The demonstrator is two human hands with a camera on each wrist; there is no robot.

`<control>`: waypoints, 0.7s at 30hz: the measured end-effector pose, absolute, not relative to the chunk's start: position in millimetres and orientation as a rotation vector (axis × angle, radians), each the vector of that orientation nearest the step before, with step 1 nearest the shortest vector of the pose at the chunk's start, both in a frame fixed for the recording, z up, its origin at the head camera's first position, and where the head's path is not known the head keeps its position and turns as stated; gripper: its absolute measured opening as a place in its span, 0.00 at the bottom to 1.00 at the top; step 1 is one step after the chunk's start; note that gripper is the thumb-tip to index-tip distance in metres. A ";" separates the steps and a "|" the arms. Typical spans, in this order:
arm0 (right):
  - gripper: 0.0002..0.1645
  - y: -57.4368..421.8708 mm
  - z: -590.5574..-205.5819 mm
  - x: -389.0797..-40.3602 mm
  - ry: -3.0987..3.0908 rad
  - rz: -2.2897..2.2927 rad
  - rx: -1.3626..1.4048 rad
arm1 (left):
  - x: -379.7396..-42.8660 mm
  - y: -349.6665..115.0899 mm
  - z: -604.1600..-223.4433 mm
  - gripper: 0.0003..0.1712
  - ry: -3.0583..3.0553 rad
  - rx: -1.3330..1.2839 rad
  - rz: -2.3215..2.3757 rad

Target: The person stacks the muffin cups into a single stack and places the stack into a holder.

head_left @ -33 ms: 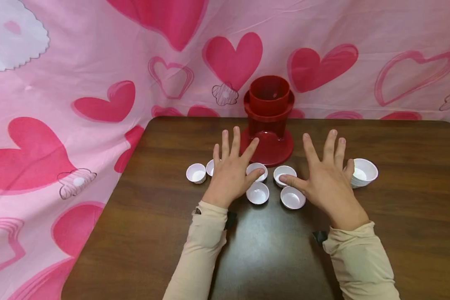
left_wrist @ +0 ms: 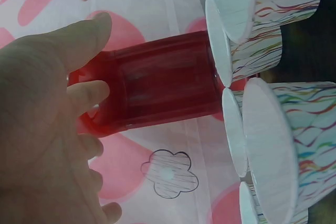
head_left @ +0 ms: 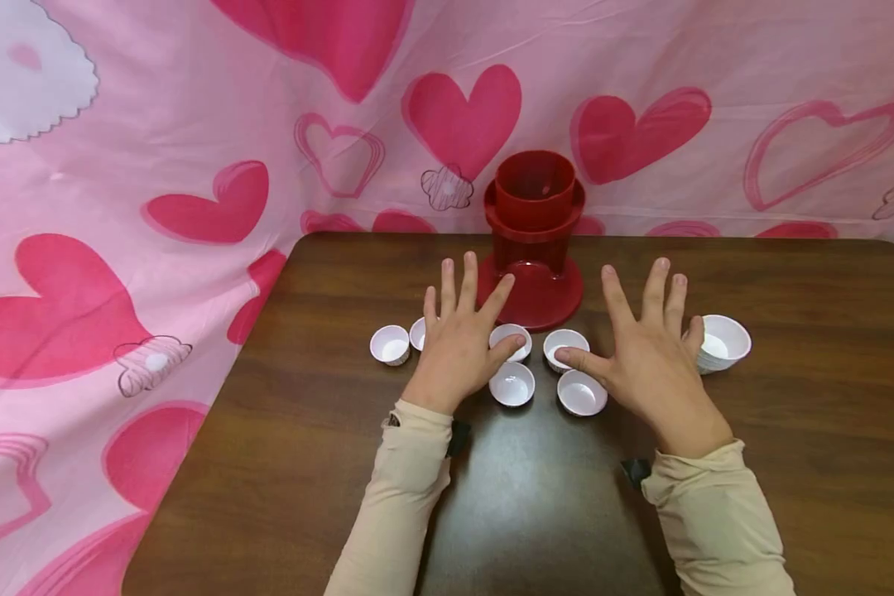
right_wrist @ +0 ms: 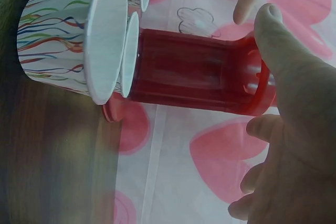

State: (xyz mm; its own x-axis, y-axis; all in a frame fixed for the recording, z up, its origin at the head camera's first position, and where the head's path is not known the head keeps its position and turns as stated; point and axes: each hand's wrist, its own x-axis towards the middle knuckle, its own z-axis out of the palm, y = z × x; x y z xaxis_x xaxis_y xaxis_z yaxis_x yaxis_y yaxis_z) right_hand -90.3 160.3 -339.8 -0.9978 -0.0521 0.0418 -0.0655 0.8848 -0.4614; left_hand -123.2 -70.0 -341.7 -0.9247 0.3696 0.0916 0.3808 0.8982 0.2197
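Setup step, I judged: left hand (head_left: 457,349), right hand (head_left: 650,358) both hovered spread, empty. Next move likely called for pinching cup (head_left: 511,386) just nearside of left thumb.

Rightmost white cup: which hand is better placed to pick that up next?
Probably the right hand: in the head view it appears close beside that cup, spread and holding nothing. The left hand, also empty, is farther off, with the right hand between.

Nothing has changed, as far as the head view shows.
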 end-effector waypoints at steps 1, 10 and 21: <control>0.73 160.2 -339.1 -90.4 -3.024 0.741 0.095 | -123.2 -70.1 -341.0 0.45 -3.018 -0.595 -0.367; 0.71 168.9 -327.5 -88.1 -3.030 0.730 0.077 | -123.3 -73.5 -332.2 0.46 -3.065 -0.595 -0.439; 0.64 246.1 -340.0 -79.4 -3.148 0.741 -0.078 | -124.2 -126.5 -325.2 0.47 -3.259 -0.294 -0.614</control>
State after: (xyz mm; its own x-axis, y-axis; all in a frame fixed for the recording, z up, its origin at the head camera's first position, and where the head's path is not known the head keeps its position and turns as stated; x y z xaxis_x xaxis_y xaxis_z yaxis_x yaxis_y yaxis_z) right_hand -79.4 246.1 -340.0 -0.9945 0.0255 -0.1020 0.0683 0.8942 -0.4424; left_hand -124.2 -126.5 -325.2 -0.9670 0.2056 -0.1504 0.1367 0.9170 0.3746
